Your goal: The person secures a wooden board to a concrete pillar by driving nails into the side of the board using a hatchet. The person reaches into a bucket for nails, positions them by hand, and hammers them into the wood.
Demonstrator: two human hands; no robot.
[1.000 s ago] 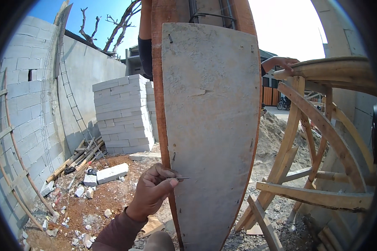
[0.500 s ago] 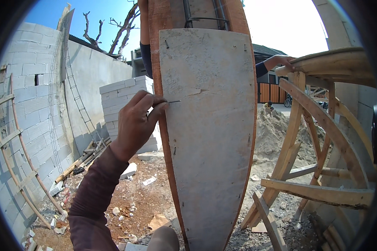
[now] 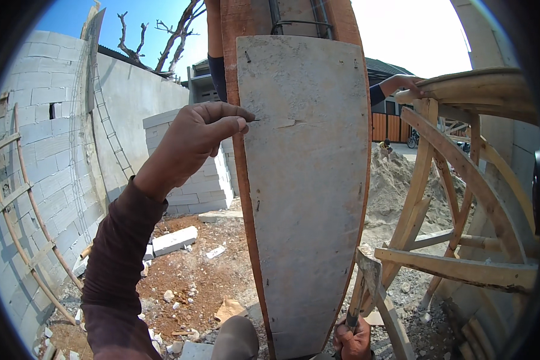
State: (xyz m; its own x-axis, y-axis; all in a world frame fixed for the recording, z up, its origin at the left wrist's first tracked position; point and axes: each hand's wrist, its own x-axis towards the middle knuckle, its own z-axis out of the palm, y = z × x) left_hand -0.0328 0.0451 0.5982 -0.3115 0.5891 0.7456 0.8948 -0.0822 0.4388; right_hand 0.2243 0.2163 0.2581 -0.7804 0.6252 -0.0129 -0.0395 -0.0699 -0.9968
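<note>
Between thumb and forefinger, my left hand [image 3: 207,132] pinches a thin nail [image 3: 255,119] at the left edge of a grey, cement-stained board [image 3: 306,180]. The board stands upright against an orange-brown timber form, with several bent nails sticking out along its sides. Low in view, right of the board's bottom end, my right hand [image 3: 353,342] is closed round the handle of a hammer [image 3: 369,273], its worn metal head pointing up.
Another person's hand [image 3: 400,85] rests on a wooden trestle [image 3: 432,144] at right; their other arm [image 3: 216,66] shows behind the form. Steel bars [image 3: 300,23] run inside the form's top. Pale blocks [image 3: 201,174], a sand pile [image 3: 393,186] and rubble lie around.
My left hand has moved up along the board's left edge with the nail. My right hand has come into view at the bottom, holding the hammer. The view has shifted slightly.
</note>
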